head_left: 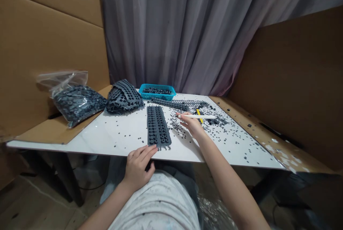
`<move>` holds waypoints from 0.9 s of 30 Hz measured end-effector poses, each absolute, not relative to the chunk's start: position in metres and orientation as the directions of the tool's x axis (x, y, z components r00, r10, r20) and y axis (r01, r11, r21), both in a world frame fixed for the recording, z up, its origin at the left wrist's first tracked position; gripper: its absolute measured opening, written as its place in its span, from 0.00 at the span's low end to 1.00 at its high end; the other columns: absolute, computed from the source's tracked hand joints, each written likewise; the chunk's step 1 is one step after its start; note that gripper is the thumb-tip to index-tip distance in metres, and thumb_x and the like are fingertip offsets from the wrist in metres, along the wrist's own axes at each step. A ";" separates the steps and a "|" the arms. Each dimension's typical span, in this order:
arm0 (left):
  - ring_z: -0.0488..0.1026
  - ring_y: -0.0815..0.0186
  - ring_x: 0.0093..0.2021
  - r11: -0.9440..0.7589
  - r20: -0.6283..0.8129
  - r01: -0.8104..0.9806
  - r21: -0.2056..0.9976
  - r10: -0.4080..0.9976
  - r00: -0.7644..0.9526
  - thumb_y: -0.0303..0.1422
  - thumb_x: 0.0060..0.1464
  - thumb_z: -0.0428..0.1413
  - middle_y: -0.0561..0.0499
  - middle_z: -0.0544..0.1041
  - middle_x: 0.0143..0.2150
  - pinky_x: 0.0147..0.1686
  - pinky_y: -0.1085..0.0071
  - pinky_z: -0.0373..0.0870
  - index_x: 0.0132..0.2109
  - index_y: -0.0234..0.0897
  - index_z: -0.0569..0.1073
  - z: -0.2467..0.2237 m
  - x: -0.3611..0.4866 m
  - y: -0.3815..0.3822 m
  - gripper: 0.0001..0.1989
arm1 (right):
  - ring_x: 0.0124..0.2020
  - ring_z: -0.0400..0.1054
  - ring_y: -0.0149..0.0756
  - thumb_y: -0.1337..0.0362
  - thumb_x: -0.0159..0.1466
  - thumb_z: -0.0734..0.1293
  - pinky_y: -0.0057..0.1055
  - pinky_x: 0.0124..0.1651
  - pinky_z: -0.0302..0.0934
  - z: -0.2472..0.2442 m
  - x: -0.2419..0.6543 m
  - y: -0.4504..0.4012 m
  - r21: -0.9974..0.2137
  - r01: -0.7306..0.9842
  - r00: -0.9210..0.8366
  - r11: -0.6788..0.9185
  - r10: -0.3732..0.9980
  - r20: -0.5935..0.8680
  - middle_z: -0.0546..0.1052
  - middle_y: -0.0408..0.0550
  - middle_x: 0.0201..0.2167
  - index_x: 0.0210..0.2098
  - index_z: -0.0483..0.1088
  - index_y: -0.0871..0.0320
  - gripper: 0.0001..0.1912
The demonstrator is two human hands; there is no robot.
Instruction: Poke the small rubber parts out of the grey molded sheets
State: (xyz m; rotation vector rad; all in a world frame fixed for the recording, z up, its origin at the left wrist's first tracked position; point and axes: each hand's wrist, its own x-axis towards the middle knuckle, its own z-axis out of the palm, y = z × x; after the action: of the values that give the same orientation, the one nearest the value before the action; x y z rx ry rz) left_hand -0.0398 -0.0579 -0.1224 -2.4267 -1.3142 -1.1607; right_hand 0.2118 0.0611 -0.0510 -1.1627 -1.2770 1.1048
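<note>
Two hands work over the white bench (115, 128), where a dark sheet (158, 127) of ringed studs lies near the front edge, its long side running away from the person. The left hand (140, 164) is relaxed at that edge, fingers extended and thumb apart, fingertips at the sheet's near end. The right hand (193, 125), raised to the right of the sheet, pinches one end of a white stick (207, 117), which points rightward. Beyond it lies a yellow tool (198, 111) among scattered black bits (227, 126). Behind the sheet are a dark strip (168, 104) and a blue basket (158, 96) of small parts; to the left, a heap (124, 97) of perforated sheets touches a clear bag (77, 104) of dark pieces.
</note>
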 end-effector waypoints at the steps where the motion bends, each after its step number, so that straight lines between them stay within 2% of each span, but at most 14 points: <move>1: 0.71 0.57 0.50 -0.610 0.691 0.761 0.220 0.648 0.320 0.26 0.51 0.51 0.52 0.76 0.52 0.47 0.60 0.60 0.52 0.43 0.73 -0.122 -0.040 -0.058 0.21 | 0.46 0.70 0.43 0.54 0.55 0.67 0.37 0.41 0.63 -0.051 0.211 0.060 -0.991 0.056 0.012 0.120 0.993 0.121 0.75 0.51 0.48 0.28 0.62 0.55 0.13; 3: 0.71 0.57 0.50 -0.618 0.693 0.755 0.218 0.643 0.327 0.26 0.51 0.51 0.53 0.76 0.52 0.46 0.60 0.59 0.52 0.43 0.72 -0.122 -0.040 -0.058 0.21 | 0.42 0.70 0.43 0.55 0.56 0.66 0.37 0.41 0.63 -0.051 0.210 0.058 -0.962 0.175 0.062 0.211 0.973 0.224 0.77 0.50 0.43 0.28 0.64 0.55 0.11; 6: 0.71 0.57 0.49 -0.623 0.698 0.751 0.218 0.638 0.325 0.26 0.51 0.50 0.53 0.76 0.52 0.46 0.60 0.59 0.52 0.42 0.72 -0.121 -0.040 -0.057 0.21 | 0.34 0.68 0.41 0.55 0.57 0.66 0.35 0.37 0.61 -0.050 0.209 0.054 -0.803 0.461 0.145 0.377 0.861 0.488 0.75 0.48 0.30 0.27 0.67 0.56 0.11; 8: 0.71 0.57 0.49 -0.625 0.702 0.749 0.220 0.635 0.323 0.26 0.51 0.50 0.53 0.76 0.52 0.46 0.61 0.59 0.52 0.42 0.72 -0.121 -0.040 -0.057 0.20 | 0.27 0.66 0.38 0.54 0.59 0.65 0.32 0.30 0.59 -0.049 0.207 0.052 -0.741 0.519 0.134 0.427 0.815 0.563 0.72 0.45 0.23 0.28 0.68 0.57 0.12; 11: 0.71 0.57 0.49 -0.630 0.709 0.746 0.213 0.625 0.325 0.25 0.51 0.50 0.53 0.76 0.52 0.46 0.61 0.58 0.52 0.42 0.72 -0.121 -0.039 -0.057 0.20 | 0.24 0.65 0.35 0.57 0.61 0.64 0.29 0.27 0.58 -0.051 0.201 0.050 -0.720 0.468 -0.052 0.513 0.829 0.557 0.72 0.45 0.22 0.29 0.70 0.57 0.11; 15: 0.72 0.57 0.48 -0.628 0.730 0.753 0.195 0.605 0.316 0.26 0.51 0.51 0.52 0.77 0.51 0.45 0.62 0.59 0.50 0.41 0.73 -0.120 -0.039 -0.056 0.19 | 0.29 0.71 0.35 0.63 0.60 0.64 0.29 0.33 0.62 -0.058 0.190 0.047 -0.639 0.479 -0.296 0.602 0.796 0.528 0.77 0.46 0.27 0.32 0.72 0.58 0.06; 20: 0.72 0.58 0.48 -0.631 0.739 0.754 0.183 0.594 0.318 0.25 0.51 0.51 0.53 0.77 0.51 0.45 0.62 0.59 0.50 0.41 0.73 -0.120 -0.039 -0.056 0.19 | 0.33 0.71 0.38 0.69 0.58 0.63 0.32 0.40 0.62 -0.064 0.187 0.049 -0.504 0.636 -0.362 0.585 0.802 0.474 0.79 0.47 0.30 0.32 0.73 0.58 0.06; 24: 0.71 0.58 0.48 -0.632 0.734 0.751 0.191 0.600 0.318 0.25 0.51 0.51 0.53 0.77 0.51 0.45 0.62 0.59 0.50 0.42 0.73 -0.122 -0.039 -0.056 0.20 | 0.34 0.70 0.39 0.72 0.55 0.63 0.34 0.43 0.61 -0.064 0.190 0.051 -0.474 0.676 -0.390 0.565 0.819 0.420 0.79 0.45 0.30 0.30 0.74 0.57 0.08; 27: 0.71 0.57 0.49 -0.634 0.733 0.749 0.192 0.601 0.320 0.25 0.51 0.51 0.53 0.77 0.51 0.46 0.62 0.59 0.51 0.42 0.73 -0.124 -0.039 -0.056 0.20 | 0.36 0.69 0.39 0.73 0.53 0.63 0.33 0.43 0.60 -0.061 0.191 0.049 -0.442 0.696 -0.428 0.565 0.822 0.376 0.79 0.46 0.32 0.33 0.73 0.57 0.11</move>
State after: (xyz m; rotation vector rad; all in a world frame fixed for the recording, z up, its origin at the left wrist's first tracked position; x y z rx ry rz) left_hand -0.0392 -0.0556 -0.1236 -2.3985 -1.2417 -1.2071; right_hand 0.1909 0.0495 -0.0613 -1.2118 -2.2416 0.2953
